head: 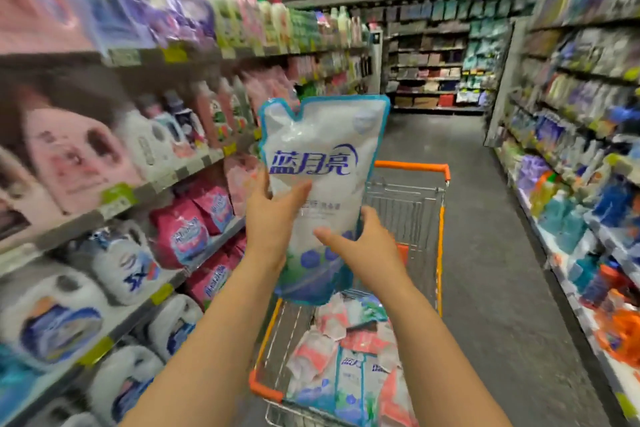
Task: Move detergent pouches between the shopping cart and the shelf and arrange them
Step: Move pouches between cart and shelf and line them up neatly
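the person holds a white-and-blue detergent pouch [322,163] upright above the shopping cart [412,166], clear of its wire rim. the left hand [273,215] grips the pouch's left edge about halfway up, thumb across the front. the right hand [360,246] wraps the lower right side, thumb on the face, its other fingers hidden behind.

the pouch looks full of liquid, so it is likely heavy for its size, soft-walled, and its glossy film may slide. holding both sides low, near the bulging base, suits it better than the thin sealed top or the spout corner.

more pouches [346,357] lie jumbled in the cart basket. the shelf [194,163] on the left carries pink pouches [194,229] packed close, and motion blur makes it hard to tell whether a gap waits there. the aisle floor [485,218] to the right gives open room for swinging
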The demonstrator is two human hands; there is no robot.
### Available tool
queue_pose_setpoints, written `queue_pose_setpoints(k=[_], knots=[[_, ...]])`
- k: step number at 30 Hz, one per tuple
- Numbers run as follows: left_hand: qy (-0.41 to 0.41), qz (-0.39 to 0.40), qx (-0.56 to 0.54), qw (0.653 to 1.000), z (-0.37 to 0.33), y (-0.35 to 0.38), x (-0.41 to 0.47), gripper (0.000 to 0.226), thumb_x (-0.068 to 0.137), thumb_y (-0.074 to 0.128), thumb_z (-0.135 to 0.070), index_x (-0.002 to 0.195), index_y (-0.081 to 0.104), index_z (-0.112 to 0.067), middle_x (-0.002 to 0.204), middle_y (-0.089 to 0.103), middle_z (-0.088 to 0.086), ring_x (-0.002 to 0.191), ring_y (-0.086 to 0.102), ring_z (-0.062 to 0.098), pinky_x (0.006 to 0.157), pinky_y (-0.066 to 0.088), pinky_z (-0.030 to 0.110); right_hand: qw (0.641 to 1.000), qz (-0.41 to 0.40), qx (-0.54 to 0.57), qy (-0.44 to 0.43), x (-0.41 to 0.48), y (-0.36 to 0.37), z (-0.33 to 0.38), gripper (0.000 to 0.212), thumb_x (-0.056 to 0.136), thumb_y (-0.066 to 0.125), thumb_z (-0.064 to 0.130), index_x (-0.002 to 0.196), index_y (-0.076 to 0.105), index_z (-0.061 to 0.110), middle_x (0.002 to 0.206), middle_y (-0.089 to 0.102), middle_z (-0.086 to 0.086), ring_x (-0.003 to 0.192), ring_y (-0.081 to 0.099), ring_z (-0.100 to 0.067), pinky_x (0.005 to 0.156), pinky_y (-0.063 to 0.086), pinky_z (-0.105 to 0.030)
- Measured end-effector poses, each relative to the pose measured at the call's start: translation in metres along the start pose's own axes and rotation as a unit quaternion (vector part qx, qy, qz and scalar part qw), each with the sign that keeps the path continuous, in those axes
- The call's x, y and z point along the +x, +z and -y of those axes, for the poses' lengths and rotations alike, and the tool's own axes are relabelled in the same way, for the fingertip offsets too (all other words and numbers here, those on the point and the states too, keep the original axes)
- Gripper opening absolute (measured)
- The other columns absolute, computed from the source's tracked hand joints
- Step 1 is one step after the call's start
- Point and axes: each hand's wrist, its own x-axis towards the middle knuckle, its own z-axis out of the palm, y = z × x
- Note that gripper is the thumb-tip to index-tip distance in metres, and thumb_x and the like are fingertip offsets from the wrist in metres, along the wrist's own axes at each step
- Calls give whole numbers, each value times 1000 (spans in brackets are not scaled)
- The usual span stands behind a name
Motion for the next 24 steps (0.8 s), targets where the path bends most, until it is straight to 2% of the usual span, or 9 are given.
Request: queue_pose_setpoints(k=[2, 4, 6, 9, 12, 14, 16, 19, 24], knots=[[28, -38, 3, 999, -21, -23, -3, 38, 80, 63, 6, 114, 56, -10, 93, 68, -5, 76, 65, 0, 71, 52, 19, 999, -18, 34, -37, -1, 28, 21, 70, 70, 78, 38, 127, 42, 19, 117, 61, 0, 103, 60, -20, 77, 41, -24], [42, -72, -2, 997, -44, -52, -2, 42, 80, 65, 3, 119, 56, -7, 98, 69, -2, 83, 66, 7, 76, 53, 24, 994, -18, 74, -76, -2, 55, 47, 69, 69, 79, 37, 125, 41, 23, 108, 60, 6, 96, 59, -16, 69, 39, -19], [68, -94, 16, 993, -67, -85, 3, 43, 78, 67, 2, 119, 57, -9, 98, 69, -3, 84, 67, 7, 77, 54, 23, 987, -5, 114, -113, -3, 85, 75, 65, 68, 80, 32, 120, 43, 24, 102, 59, 13, 93, 58, -11, 67, 42, -15], [119, -109, 59, 985, -107, -142, 15, 48, 78, 69, 1, 121, 56, -15, 100, 70, -6, 88, 67, 6, 76, 54, 21, 973, 15, 171, -153, -7, 141, 115, 60, 64, 83, 29, 111, 47, 22, 95, 62, 17, 90, 62, -10, 75, 46, -24], [158, -111, 85, 978, -151, -205, 28, 47, 78, 66, 5, 114, 56, -25, 88, 71, -16, 80, 67, -3, 68, 50, 12, 954, 47, 242, -173, -15, 206, 160, 61, 59, 83, 36, 109, 50, 23, 96, 66, 13, 88, 65, -9, 76, 53, -34], [176, -124, 112, 970, -179, -251, 39, 48, 77, 67, 4, 111, 57, -29, 86, 71, -19, 80, 66, -4, 68, 50, 11, 941, 71, 270, -192, -21, 251, 193, 49, 66, 82, 27, 103, 50, 28, 94, 65, 12, 82, 65, -5, 72, 54, -33], [192, -151, 142, 959, -204, -299, 48, 50, 77, 70, -1, 118, 57, -25, 91, 72, -16, 85, 67, 1, 74, 53, 18, 928, 95, 292, -210, -30, 295, 227, 42, 69, 79, 23, 96, 48, 31, 91, 65, 13, 78, 65, -3, 68, 54, -32], [216, -199, 200, 935, -238, -366, 58, 53, 76, 74, -13, 124, 55, -28, 91, 72, -17, 84, 68, 0, 79, 55, 24, 909, 121, 319, -238, -41, 359, 273, 41, 69, 80, 23, 93, 48, 31, 95, 65, 6, 85, 65, -12, 72, 55, -34], [232, -256, 246, 906, -281, -458, 83, 56, 69, 77, -28, 120, 55, -37, 96, 71, -18, 91, 67, 5, 87, 54, 38, 871, 194, 365, -267, -46, 450, 335, 39, 69, 80, 25, 94, 52, 30, 90, 67, 12, 76, 66, -5, 62, 53, -24]])
